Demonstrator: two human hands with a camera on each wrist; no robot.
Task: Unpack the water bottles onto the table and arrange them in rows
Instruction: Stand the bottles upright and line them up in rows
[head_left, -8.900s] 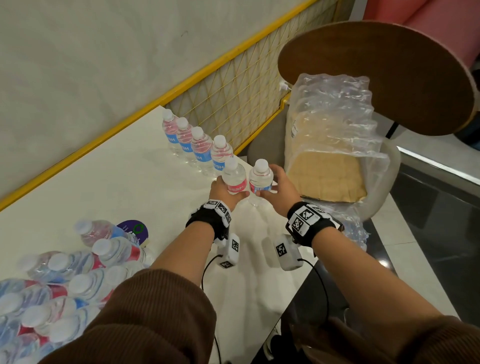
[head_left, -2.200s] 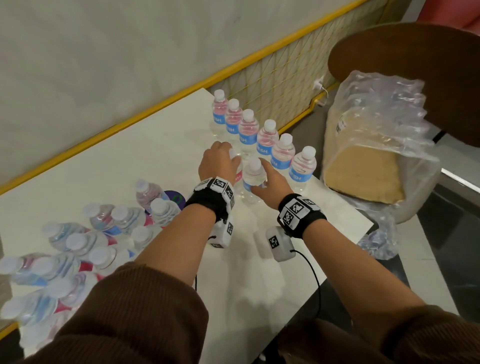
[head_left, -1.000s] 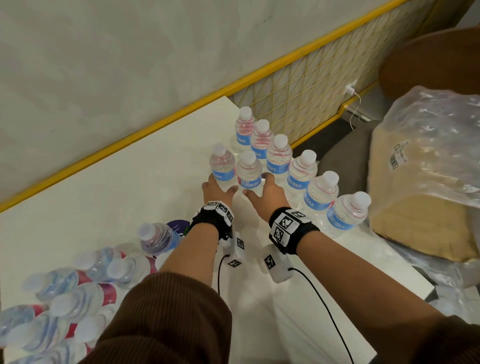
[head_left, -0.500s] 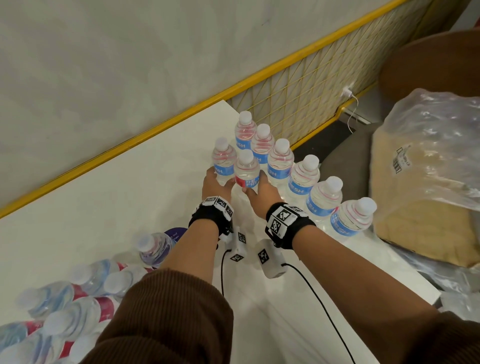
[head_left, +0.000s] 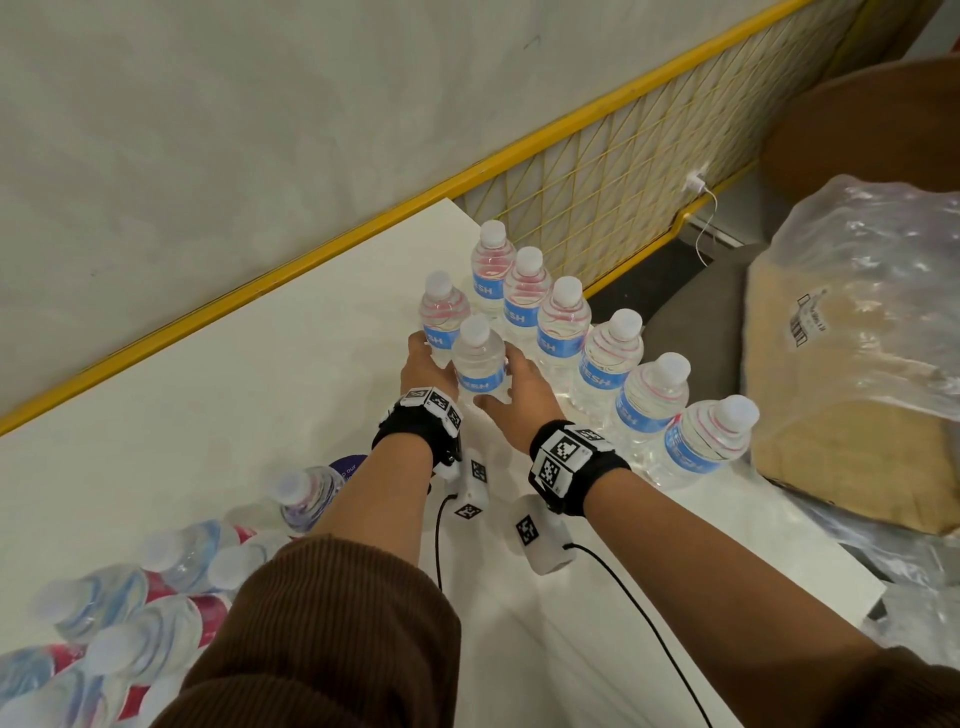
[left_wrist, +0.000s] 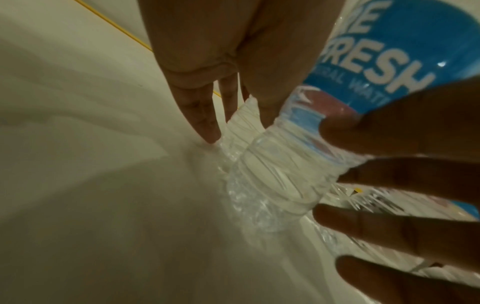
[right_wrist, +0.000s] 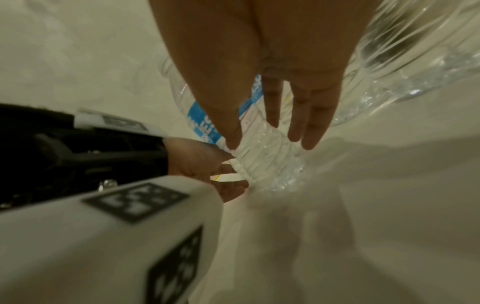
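While your left hand (head_left: 423, 366) and right hand (head_left: 522, 397) flanked the near bottle (head_left: 478, 364), it stood upright on the table (head_left: 234, 395). Item: left fingers (left_wrist: 205, 115), nearly straight, reached down the second bottle (head_left: 441, 317) just beyond; whether they gripped it, I cannot tell. Item: right fingers (right_wrist: 314, 115), extended, lay along the near bottle's far side, thumb on its near side, a light hold. Item: a row of six bottles (head_left: 605, 358), upright, ran just right of your right fingertips. Item: a pack of bottles (head_left: 156, 613), lying flat, sat behind your left wrist. Item: a plastic-wrapped box (head_left: 852, 374) rested well right of your fingers.
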